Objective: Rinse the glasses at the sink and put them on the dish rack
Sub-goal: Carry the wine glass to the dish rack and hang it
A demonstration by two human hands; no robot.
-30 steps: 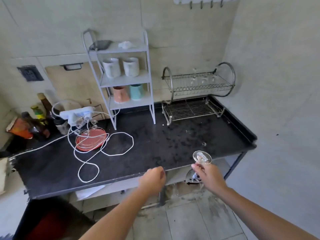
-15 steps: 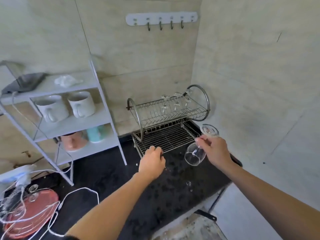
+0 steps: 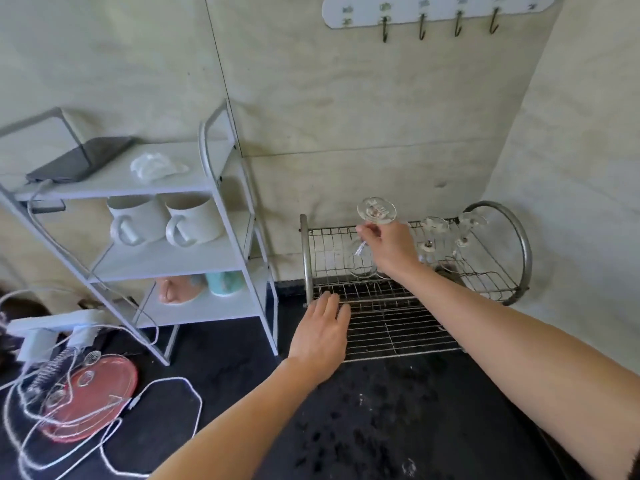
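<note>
Over the upper tier: the right hand [image 3: 389, 247] pinches a wine glass [image 3: 376, 210] by the stem, upside down, foot uppermost, bowl down among the wires at the tier's left part.
Right hand, change: half a second ago it held the glass tilted, bowl low, off the rack's right front; it has since come up and back, and the glass is now near upright.
Left hand: the left hand [image 3: 322, 336] lies with fingers straight and together on the front-left wires of the lower tier and holds nothing; earlier its fingers were curled at that same corner.
Rack: the dish rack [image 3: 519, 244] stands on the black counter [image 3: 242, 375] against the wall; two more glasses [image 3: 433, 233] stand foot-up on the upper tier, right of the held one.
Beside the rack: a white shelf unit [image 3: 221, 258] with two white mugs [image 3: 138, 220].
Hard to make out: whether the bowl rests on the wires or hangs just above them; clear glass blurs into wire, and fingers hide most of the stem.
Covered: the right forearm crosses the front of the upper tier.
Cut off: the hook rail [image 3: 436, 10] at the top edge.
</note>
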